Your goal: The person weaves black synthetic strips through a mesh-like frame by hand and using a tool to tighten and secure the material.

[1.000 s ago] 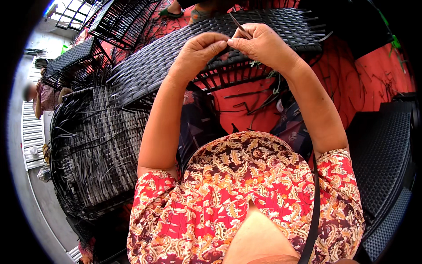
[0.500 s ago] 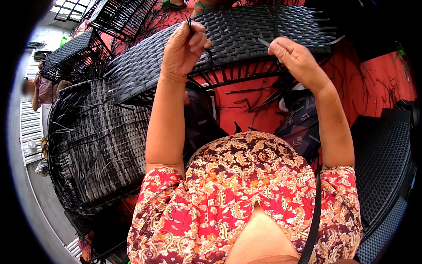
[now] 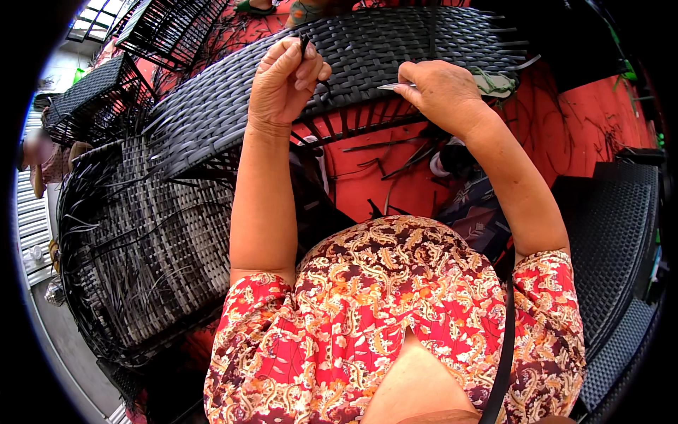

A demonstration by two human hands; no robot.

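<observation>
L hand: apart fr. your R, together 1s ago
R hand: nearer your L vs 0.5s ago
Blade: was angled up, now abt. level

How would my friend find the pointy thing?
Find the long, dark woven panel across the top middle. Over its near edge is the person's right hand. The pointed tool sticks out leftward from the fingers: thin, straight and silvery, unlike the dark panel behind it.

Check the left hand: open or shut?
Shut: the left hand has its fingers curled in on black strip material, which pokes out above the fist.
</observation>
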